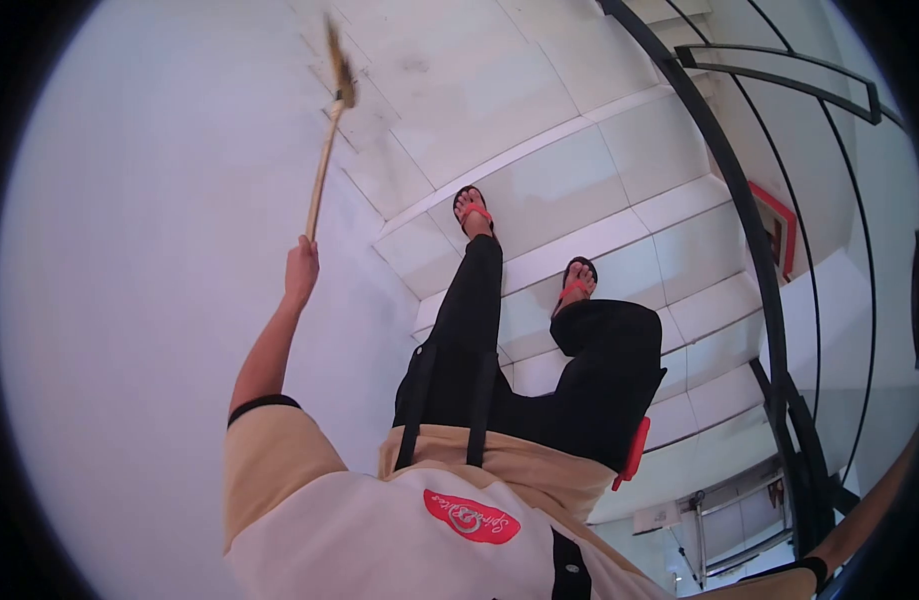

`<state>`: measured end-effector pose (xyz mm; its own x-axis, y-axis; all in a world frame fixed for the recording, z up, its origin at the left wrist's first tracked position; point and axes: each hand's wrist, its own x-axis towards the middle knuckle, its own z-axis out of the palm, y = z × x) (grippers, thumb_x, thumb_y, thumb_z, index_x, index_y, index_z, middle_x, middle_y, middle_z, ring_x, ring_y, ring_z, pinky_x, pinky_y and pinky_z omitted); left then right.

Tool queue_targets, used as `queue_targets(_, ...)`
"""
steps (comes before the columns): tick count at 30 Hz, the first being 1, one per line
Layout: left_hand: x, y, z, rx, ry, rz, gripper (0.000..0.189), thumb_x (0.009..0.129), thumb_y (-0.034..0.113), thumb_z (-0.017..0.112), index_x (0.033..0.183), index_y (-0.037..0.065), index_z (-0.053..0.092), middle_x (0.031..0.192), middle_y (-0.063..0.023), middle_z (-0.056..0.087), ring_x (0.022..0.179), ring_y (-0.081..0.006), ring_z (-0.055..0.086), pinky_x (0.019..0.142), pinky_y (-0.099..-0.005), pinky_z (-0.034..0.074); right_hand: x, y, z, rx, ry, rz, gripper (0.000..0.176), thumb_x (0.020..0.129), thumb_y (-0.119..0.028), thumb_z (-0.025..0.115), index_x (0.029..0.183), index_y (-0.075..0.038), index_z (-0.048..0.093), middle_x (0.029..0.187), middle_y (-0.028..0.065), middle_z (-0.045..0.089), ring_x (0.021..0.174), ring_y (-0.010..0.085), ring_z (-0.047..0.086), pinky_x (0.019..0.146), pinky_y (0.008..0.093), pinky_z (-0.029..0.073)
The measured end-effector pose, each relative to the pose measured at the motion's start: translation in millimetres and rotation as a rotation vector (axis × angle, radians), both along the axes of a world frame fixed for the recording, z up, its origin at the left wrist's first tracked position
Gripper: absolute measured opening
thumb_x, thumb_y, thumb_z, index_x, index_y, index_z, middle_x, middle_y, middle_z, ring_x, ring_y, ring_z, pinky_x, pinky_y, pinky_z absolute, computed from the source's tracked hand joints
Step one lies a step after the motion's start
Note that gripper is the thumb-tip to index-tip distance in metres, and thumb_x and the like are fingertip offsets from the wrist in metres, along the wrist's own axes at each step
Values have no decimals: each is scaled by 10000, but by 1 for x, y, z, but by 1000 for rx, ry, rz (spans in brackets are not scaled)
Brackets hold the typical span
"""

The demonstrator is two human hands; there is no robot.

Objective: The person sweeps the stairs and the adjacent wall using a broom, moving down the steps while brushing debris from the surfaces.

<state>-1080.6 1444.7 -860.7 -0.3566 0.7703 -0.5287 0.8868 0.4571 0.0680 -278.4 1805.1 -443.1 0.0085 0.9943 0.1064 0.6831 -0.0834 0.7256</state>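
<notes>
My left hand [302,270] is closed round the lower end of a pale wooden handle [324,170], with the arm stretched forward. At the handle's far end, straw-coloured bristles [342,75] are beside the left wall, over the tiled floor. The bristle tips look slightly blurred. My right forearm [874,505] reaches out at the lower right, beside the dark metal railing [731,165]; the hand on that arm is outside the view, so what it touches cannot be seen.
White tiled steps [554,245] lie under my sandalled feet, which stand on different steps. A pale wall [149,250] runs along the left, and the curved railing bounds the right. Beyond it is a red-framed object [774,230]. Metal frames [724,540] show at the lower right.
</notes>
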Motion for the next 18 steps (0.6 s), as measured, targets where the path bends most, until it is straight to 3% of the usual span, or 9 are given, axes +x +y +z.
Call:
queue_targets(2, 15, 3, 29, 7, -160, 48, 247, 822, 156, 484, 672, -40, 477, 552, -205, 521, 536, -390, 529, 486, -450, 414, -1, -1, 1, -1, -18, -4, 553, 781, -537, 439, 776, 3, 557, 676, 211, 579, 650, 407, 550, 556, 468, 427)
queue_targets(5, 15, 4, 21, -246, -288, -82, 211, 799, 166, 508, 711, -25, 535, 628, -200, 556, 587, -371, 552, 521, -433, 440, -5, -2, 1, -22, 7, -7, 556, 782, -539, 428, 795, 1, 555, 692, 212, 582, 660, 410, 551, 564, 474, 429)
queue_targets(8, -8, -14, -47, -437, -172, -226, 167, 777, 160, 509, 748, 3, 561, 726, -194, 581, 664, -355, 569, 563, -428, 462, -12, -3, 1, -5, 28, -65, 544, 785, -525, 431, 815, 3, 554, 713, 220, 582, 679, 413, 552, 579, 477, 429)
queue_targets(9, 4, 3, -35, -463, -28, -256, 163, 772, 166, 492, 755, 22, 567, 796, -195, 585, 734, -351, 573, 607, -426, 478, -11, -4, 2, -16, 32, -65, 542, 784, -523, 433, 820, 4, 555, 718, 222, 582, 683, 415, 551, 582, 476, 430)
queue_targets(12, -25, 7, -60, -278, 154, -235, 172, 773, 165, 474, 762, 19, 564, 782, -194, 586, 736, -360, 575, 624, -439, 477, -7, -2, 5, -25, 32, -59, 539, 781, -517, 441, 833, 7, 555, 729, 226, 582, 692, 420, 549, 594, 474, 432)
queue_targets(18, -36, 80, -32, -72, 187, 145, 197, 774, 165, 453, 770, -2, 559, 787, -213, 582, 730, -379, 570, 640, -463, 460, -10, -1, 5, -25, 28, -90, 527, 767, -526, 457, 819, -12, 561, 730, 208, 588, 678, 402, 557, 583, 462, 437)
